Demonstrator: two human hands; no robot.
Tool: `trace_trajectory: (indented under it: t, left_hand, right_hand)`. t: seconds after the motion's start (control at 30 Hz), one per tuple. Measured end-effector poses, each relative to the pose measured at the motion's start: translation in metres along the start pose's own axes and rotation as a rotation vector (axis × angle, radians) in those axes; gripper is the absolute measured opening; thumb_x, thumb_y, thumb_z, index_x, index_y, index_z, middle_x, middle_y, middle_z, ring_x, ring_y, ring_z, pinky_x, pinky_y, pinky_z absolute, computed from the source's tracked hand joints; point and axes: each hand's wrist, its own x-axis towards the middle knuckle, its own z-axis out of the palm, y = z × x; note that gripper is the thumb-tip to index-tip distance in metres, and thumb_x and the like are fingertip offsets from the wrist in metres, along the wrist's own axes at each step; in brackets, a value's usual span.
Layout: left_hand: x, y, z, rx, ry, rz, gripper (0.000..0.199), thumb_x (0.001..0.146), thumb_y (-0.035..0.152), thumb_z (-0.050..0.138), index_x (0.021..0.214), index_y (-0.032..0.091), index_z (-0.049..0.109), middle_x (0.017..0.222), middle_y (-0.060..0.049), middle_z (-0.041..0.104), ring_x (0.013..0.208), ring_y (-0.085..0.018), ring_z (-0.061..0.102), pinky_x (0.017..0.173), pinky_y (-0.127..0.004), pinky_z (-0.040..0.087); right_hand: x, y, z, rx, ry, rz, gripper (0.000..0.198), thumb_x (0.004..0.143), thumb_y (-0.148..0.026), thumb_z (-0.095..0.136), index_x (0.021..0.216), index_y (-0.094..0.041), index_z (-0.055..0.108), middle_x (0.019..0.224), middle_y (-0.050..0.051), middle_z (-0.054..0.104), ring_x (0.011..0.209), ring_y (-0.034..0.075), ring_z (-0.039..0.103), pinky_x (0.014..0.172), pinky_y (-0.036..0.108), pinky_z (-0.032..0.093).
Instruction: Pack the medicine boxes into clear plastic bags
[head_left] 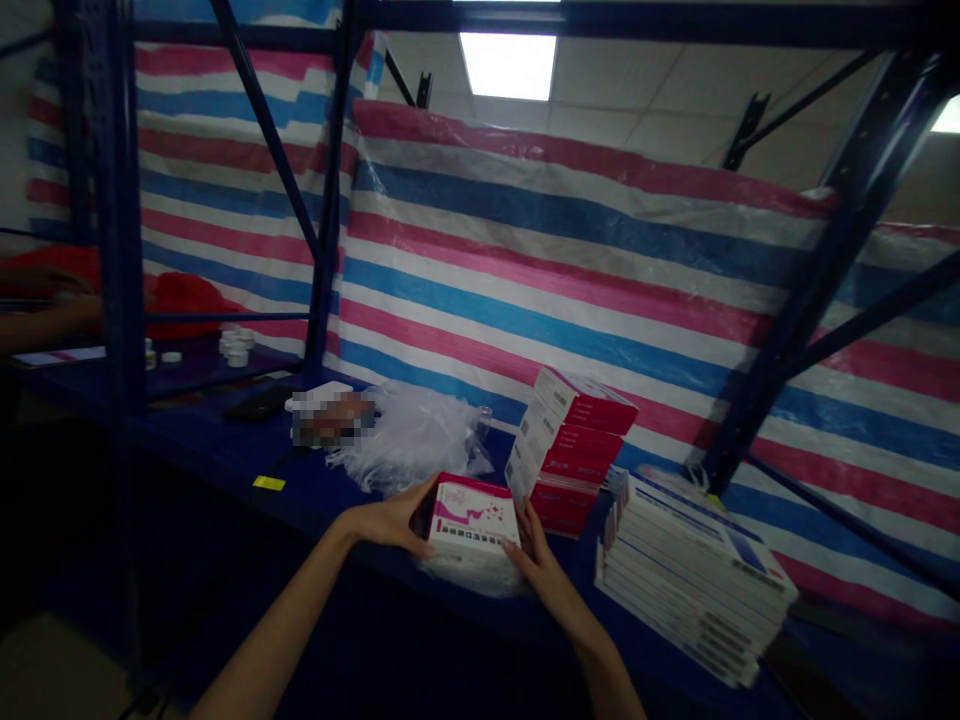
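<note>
A white and pink printed carton point(472, 515) sits between my hands near the front of the blue shelf. My left hand point(391, 518) grips its left side, thumb on the near edge. On the right side, my right hand point(541, 562) presses with the thumb at the near corner. Clear plastic film point(480, 578) shows beneath the carton's near face; whether it wraps the carton I cannot tell. Just behind and to the right stands a tilted stack of red and white cartons point(574, 465). A heap of clear plastic bags point(424, 430) lies behind the carton.
White flat boxes point(690, 575) are stacked at right. Leftward lie a yellow label point(268, 483), a dark flat object point(259, 403) and small white jars point(236, 347). Another person's arm point(52, 325) shows at far left, beyond a blue rack post point(120, 250). Striped sheeting point(525, 270) hangs behind.
</note>
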Motion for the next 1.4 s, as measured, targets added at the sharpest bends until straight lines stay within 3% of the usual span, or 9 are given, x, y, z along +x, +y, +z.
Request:
trace_trajectory:
  t: [0.13, 0.33, 0.43, 0.53, 0.63, 0.73, 0.9, 1.17, 1.4]
  left_hand:
    - [0.000, 0.001, 0.002, 0.072, 0.006, -0.073, 0.122, 0.050, 0.047, 0.077, 0.141, 0.017, 0.000, 0.146, -0.014, 0.014, 0.132, -0.031, 0.017, 0.108, -0.042, 0.012]
    - [-0.005, -0.001, -0.002, -0.055, -0.027, -0.089, 0.120, 0.055, 0.047, 0.075, 0.140, 0.020, -0.005, 0.147, -0.012, 0.011, 0.133, -0.027, 0.016, 0.109, -0.042, 0.012]
    - [-0.009, 0.002, -0.009, -0.097, -0.057, -0.105, 0.103, 0.067, 0.048, 0.067, 0.141, 0.022, 0.000, 0.148, -0.009, 0.006, 0.135, -0.025, 0.011, 0.109, -0.042, 0.012]
    - [-0.009, 0.014, -0.016, -0.030, -0.059, -0.084, 0.085, 0.073, 0.044, 0.063, 0.140, 0.024, 0.015, 0.147, -0.006, 0.013, 0.134, -0.024, 0.014, 0.109, -0.040, 0.013]
    - [-0.003, 0.026, -0.017, 0.030, -0.049, -0.062, 0.083, 0.068, 0.040, 0.068, 0.137, 0.021, 0.026, 0.142, -0.009, 0.030, 0.129, -0.025, 0.030, 0.107, -0.039, 0.020]
    - [0.001, 0.034, -0.016, 0.078, -0.024, -0.085, 0.086, 0.064, 0.040, 0.070, 0.136, 0.021, 0.029, 0.139, -0.010, 0.035, 0.126, -0.026, 0.035, 0.106, -0.040, 0.023]
    - [-0.011, 0.042, -0.010, 0.139, 0.074, -0.104, 0.081, 0.068, 0.043, 0.066, 0.137, 0.024, 0.027, 0.140, -0.008, 0.033, 0.127, -0.025, 0.033, 0.107, -0.043, 0.021]
    - [-0.029, 0.021, 0.019, 0.032, 0.414, -0.191, 0.052, 0.089, 0.048, 0.031, 0.135, 0.024, 0.033, 0.143, -0.002, 0.029, 0.132, -0.018, 0.024, 0.111, -0.039, 0.015]
    - [0.000, 0.028, 0.019, 0.044, 0.384, -0.023, 0.047, 0.089, 0.046, 0.033, 0.128, 0.022, 0.044, 0.132, -0.004, 0.046, 0.123, -0.022, 0.039, 0.107, -0.041, 0.024]
  right_hand:
    - [-0.015, 0.007, 0.000, -0.085, -0.014, -0.070, 0.102, 0.071, -0.054, 0.060, 0.139, -0.027, -0.012, 0.147, 0.007, 0.008, 0.133, 0.020, 0.018, 0.109, 0.040, 0.018]
    - [-0.020, -0.016, -0.020, -0.146, -0.267, -0.035, 0.110, 0.069, -0.041, 0.067, 0.137, -0.024, -0.018, 0.147, 0.009, 0.006, 0.133, 0.020, 0.019, 0.108, 0.040, 0.017]
    - [-0.027, -0.040, -0.029, -0.304, -0.319, 0.006, 0.100, 0.071, -0.039, 0.065, 0.140, -0.026, -0.007, 0.147, 0.006, 0.010, 0.133, 0.019, 0.018, 0.109, 0.039, 0.015]
    - [-0.028, -0.070, -0.024, -0.570, -0.210, -0.005, 0.080, 0.077, -0.040, 0.058, 0.140, -0.027, 0.011, 0.146, 0.003, 0.018, 0.132, 0.018, 0.020, 0.110, 0.039, 0.014]
    - [-0.009, -0.099, -0.002, -0.837, -0.157, -0.139, 0.073, 0.077, -0.043, 0.057, 0.138, -0.029, 0.020, 0.143, 0.002, 0.025, 0.131, 0.019, 0.023, 0.109, 0.041, 0.013]
    - [0.027, -0.113, 0.021, -1.021, -0.387, -0.227, 0.092, 0.064, -0.055, 0.065, 0.139, -0.026, 0.019, 0.142, 0.008, 0.027, 0.131, 0.028, 0.021, 0.107, 0.051, 0.000]
    - [0.065, -0.104, 0.033, -1.077, -0.621, -0.130, 0.113, 0.057, -0.061, 0.065, 0.141, -0.015, 0.005, 0.142, 0.018, 0.024, 0.129, 0.034, 0.024, 0.104, 0.057, -0.003]
    - [0.057, -0.102, 0.022, -0.951, -0.428, -0.198, 0.116, 0.051, -0.054, 0.072, 0.141, -0.019, 0.008, 0.141, 0.015, 0.028, 0.127, 0.031, 0.029, 0.104, 0.049, 0.019]
    - [0.042, -0.125, 0.007, -0.536, -0.014, -0.385, 0.102, 0.058, -0.046, 0.072, 0.140, -0.023, 0.015, 0.143, 0.008, 0.025, 0.130, 0.022, 0.026, 0.108, 0.039, 0.021]
